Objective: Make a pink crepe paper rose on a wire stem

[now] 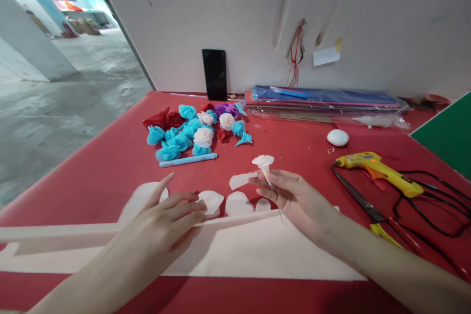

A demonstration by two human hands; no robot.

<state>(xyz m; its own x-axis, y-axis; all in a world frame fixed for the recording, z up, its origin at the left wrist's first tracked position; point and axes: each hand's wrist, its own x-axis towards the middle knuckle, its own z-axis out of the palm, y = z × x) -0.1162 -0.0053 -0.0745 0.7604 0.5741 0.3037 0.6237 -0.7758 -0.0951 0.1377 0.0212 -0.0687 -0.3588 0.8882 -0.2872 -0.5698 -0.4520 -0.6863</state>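
Note:
Between the thumb and fingers of my right hand (294, 194) is a small white paper flower (263, 163) on a thin wire stem, held upright above the table. A pale paper strip (241, 180) sticks out to the left of those same fingers; whether they grip it I cannot tell. My left hand (172, 213) is open, fingers spread, its fingertips at a stack of white paper petals (211, 202). More cut petals (239, 204) lie just to the right. Beneath both hands stretches a long pale paper sheet (235, 252).
Blue, red, white and purple paper flowers (191, 127) are heaped behind a light-blue roll (188, 159). At right are a yellow glue gun (379, 169), its black cable, scissors (368, 208) and a white egg-shaped object (337, 137). A phone (215, 74) leans on the wall beside wrapped paper (324, 100).

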